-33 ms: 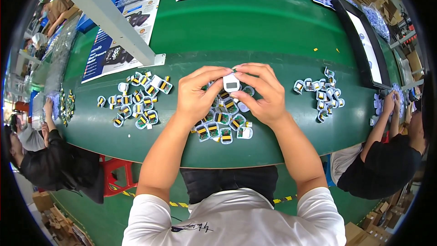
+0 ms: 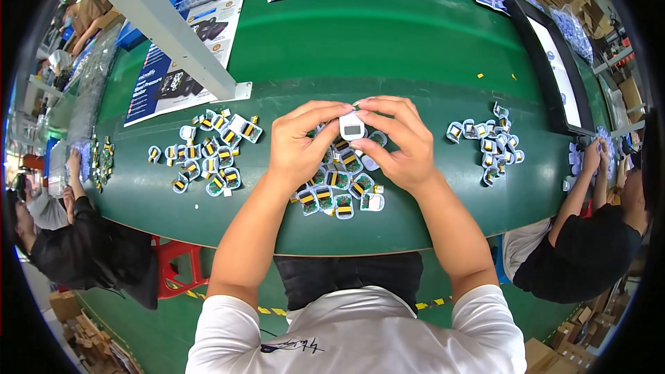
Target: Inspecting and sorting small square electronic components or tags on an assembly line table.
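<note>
Between both hands I hold a small white electronic device (image 2: 352, 125) with a dark grey display window. My left hand (image 2: 299, 137) grips its left side with thumb and fingers. On its other side, my right hand (image 2: 400, 137) pinches it, the thumb low and the forefinger at the top edge. Under and in front of my wrists lies a pile of small open device shells (image 2: 338, 180) with green circuit boards and black-and-yellow parts. My hands cover some of that pile.
Similar units form a cluster (image 2: 208, 152) to the left and another cluster (image 2: 488, 142) to the right. A grey metal post (image 2: 166, 28) stands on the green table (image 2: 360, 41). A black-framed panel (image 2: 554, 62) lies far right. Co-workers sit at both sides.
</note>
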The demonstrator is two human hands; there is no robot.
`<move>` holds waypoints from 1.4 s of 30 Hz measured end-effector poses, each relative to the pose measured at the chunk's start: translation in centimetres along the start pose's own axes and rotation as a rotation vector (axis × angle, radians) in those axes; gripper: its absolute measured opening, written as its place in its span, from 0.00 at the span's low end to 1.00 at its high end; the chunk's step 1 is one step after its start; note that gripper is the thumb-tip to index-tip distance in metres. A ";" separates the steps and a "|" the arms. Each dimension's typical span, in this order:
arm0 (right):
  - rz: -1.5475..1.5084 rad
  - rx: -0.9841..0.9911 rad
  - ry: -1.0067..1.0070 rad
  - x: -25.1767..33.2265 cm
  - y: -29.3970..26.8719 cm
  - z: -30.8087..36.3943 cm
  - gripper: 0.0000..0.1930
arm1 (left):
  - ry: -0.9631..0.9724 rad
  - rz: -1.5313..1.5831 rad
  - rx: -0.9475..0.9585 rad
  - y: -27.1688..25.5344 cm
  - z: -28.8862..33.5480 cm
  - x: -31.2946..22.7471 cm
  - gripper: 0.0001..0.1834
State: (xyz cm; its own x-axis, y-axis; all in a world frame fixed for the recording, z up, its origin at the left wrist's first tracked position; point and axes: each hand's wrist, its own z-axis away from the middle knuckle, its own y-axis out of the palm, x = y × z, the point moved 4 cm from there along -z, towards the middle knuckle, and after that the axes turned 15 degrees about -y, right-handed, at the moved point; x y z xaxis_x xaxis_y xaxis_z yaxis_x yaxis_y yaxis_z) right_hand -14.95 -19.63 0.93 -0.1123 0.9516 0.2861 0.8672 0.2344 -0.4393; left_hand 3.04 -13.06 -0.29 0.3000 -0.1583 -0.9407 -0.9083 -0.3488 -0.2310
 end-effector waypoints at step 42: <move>0.219 0.120 -0.047 0.2 0.5 0.0 0.22 | -0.578 0.364 0.106 1.3 0.4 2.7 0.09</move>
State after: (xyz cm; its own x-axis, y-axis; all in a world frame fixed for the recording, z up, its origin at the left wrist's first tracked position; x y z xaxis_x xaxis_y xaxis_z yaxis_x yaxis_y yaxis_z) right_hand -14.57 -19.36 0.74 0.0466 0.9898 0.1345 0.8101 0.0413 -0.5848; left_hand 2.53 -13.57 -3.24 -0.2066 0.2796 -0.9376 -0.9540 -0.2702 0.1297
